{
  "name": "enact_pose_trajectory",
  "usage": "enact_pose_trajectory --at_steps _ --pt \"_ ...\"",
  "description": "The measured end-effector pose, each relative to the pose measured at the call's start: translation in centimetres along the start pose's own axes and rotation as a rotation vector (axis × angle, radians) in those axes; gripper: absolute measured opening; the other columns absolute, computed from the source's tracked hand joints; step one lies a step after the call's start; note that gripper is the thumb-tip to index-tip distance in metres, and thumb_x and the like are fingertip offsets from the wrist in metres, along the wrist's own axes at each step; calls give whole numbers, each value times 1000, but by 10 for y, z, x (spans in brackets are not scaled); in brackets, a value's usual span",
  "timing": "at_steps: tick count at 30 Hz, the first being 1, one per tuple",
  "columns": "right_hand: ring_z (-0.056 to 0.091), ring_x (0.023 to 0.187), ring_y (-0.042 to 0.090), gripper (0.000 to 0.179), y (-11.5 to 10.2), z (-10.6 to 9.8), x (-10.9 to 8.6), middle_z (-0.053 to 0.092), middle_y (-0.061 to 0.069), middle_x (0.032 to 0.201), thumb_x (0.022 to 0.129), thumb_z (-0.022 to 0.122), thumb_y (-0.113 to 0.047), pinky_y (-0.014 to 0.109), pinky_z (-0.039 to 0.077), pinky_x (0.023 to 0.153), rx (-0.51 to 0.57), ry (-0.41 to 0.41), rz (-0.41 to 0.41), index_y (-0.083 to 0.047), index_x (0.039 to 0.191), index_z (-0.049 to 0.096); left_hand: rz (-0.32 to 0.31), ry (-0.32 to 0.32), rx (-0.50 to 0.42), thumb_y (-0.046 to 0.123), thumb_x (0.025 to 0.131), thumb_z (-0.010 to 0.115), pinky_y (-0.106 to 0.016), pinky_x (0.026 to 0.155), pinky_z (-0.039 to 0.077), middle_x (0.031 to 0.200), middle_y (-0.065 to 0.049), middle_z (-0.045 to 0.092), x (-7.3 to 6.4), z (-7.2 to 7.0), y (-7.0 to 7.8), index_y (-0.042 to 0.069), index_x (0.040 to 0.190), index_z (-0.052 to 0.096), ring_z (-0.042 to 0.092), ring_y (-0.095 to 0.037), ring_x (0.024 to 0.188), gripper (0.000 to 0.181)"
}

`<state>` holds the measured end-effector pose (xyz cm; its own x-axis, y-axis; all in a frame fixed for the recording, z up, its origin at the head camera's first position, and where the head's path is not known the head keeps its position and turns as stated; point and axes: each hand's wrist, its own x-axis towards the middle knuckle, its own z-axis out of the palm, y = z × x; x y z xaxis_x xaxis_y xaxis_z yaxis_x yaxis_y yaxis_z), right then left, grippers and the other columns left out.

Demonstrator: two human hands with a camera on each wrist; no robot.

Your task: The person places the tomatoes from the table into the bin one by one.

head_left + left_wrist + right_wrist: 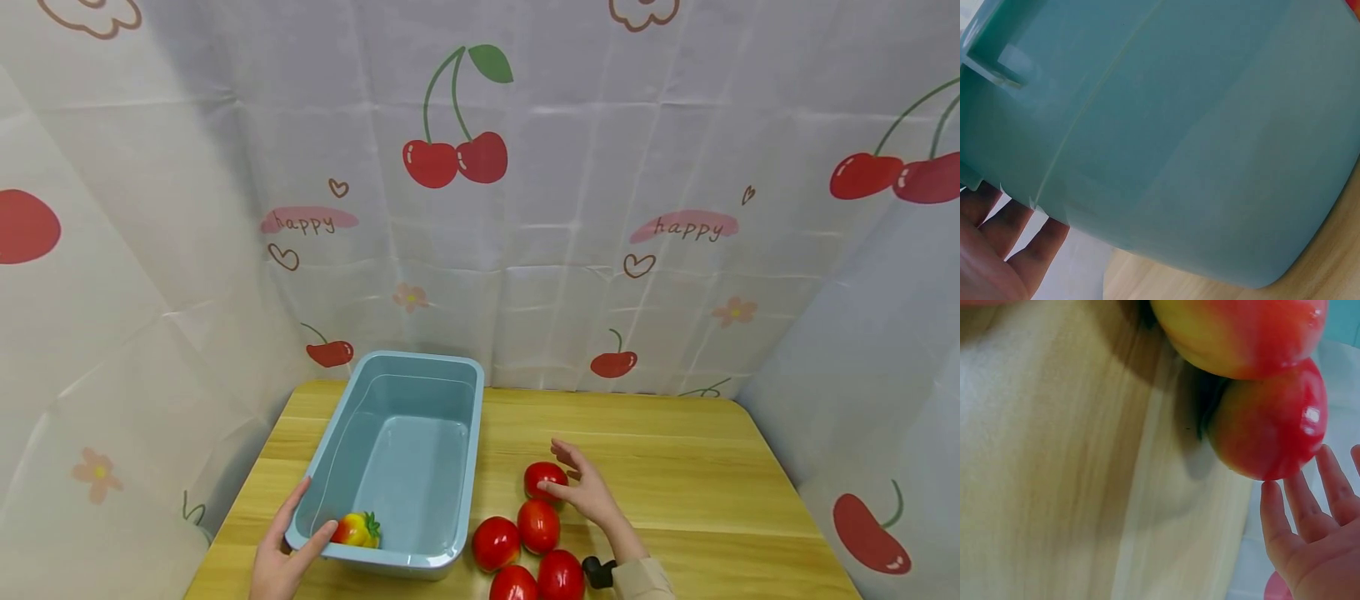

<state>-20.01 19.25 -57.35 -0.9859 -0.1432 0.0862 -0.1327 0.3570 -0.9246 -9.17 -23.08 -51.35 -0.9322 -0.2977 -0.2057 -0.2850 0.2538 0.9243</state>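
A light-blue plastic bin (471, 467) stands on the left part of the table. My left hand (288, 542) holds its near left corner, thumb over the rim and fingers on the outside; the left wrist view shows fingertips (1047, 240) against the bin's wall (1179, 137). Inside, by that corner, lies a glossy yellow-and-red fruit with green leaves (357, 530). My right hand (592, 493) is at the farthest red fruit (545, 481), fingers spread around it. In the right wrist view these fingers (1275, 509) are nearly straight, close to the fruit's red side (1285, 425); contact is unclear.
Several more glossy red fruits, including one (496, 543) beside the bin, lie clustered between it and my right forearm. A small black object (598, 572) is at the right wrist. Printed curtains (555, 250) enclose the wooden table (690, 475) behind and at the sides.
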Motion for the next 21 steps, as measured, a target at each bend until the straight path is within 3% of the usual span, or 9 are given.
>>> enact_pose_trajectory --at_steps 5,12,21 --pt "43 120 45 68 -13 1 -4 47 28 132 76 77 -4 59 37 97 42 -12 11 4 135 44 -15 -7 -1 49 79 70 -48 100 36 153 -16 22 0 0 0 24 149 26 33 -38 128 86" --pt "44 122 36 71 15 5 2 47 21 135 76 78 -11 53 38 99 12 -29 45 -1 137 43 -27 -7 0 50 79 70 -47 100 35 153 -16 21 1 -1 0 23 149 26 32 -39 129 87" --pt "47 118 37 70 27 8 1 49 19 134 76 78 -13 53 42 96 -25 -22 69 -3 137 45 -24 -11 -2 50 80 69 -49 101 35 153 -16 22 0 -1 2 23 149 26 33 -38 128 86"
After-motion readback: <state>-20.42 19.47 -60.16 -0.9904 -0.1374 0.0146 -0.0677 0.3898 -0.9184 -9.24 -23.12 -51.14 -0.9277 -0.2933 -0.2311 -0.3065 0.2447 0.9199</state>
